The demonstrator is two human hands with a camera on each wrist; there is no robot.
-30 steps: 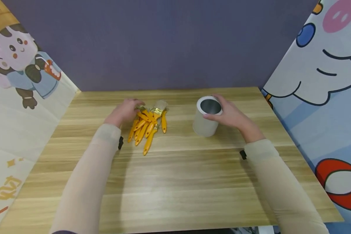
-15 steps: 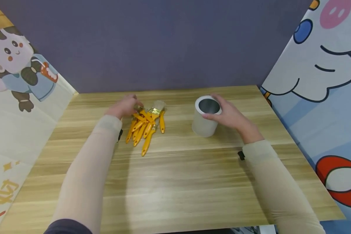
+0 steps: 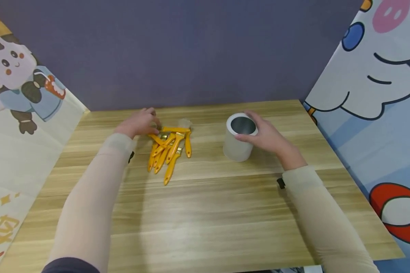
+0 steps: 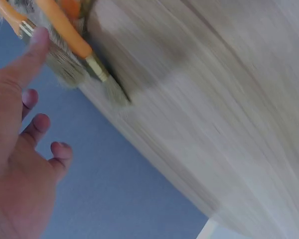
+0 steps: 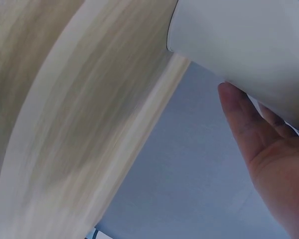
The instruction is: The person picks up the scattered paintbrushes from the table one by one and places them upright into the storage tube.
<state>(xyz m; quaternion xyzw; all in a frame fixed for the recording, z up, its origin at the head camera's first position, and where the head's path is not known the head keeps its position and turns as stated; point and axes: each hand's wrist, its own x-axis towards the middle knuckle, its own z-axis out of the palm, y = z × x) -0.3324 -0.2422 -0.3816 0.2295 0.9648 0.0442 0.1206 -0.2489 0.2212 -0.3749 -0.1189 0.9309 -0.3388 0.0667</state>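
My left hand [image 3: 138, 123] is at the left edge of a loose pile of paintbrushes [image 3: 171, 155] with yellow handles and pale bristles. In the left wrist view, the thumb of my left hand [image 4: 15, 154] overlaps the metal band of one paintbrush [image 4: 5, 12], while the other fingers are loosely bent with nothing between them. A second paintbrush [image 4: 65, 30] lies beside it. My right hand [image 3: 268, 138] grips the rim of an upright white cylindrical canister [image 3: 237, 148], open at the top and grey inside. From the right wrist, fingers show along the canister's side [image 5: 244, 40].
Both hands work over a wood-grain table [image 3: 205, 216]. A dark purple-blue panel [image 3: 198, 53] stands along its far edge. Printed cartoon walls flank it, with a figure [image 3: 17, 76] on the left and a white animal [image 3: 379, 83] on the right.
My left hand has drawn slightly left from the pile. The brushes have shifted, one now lying crosswise along the top. My right hand and the canister stay nearly in place.
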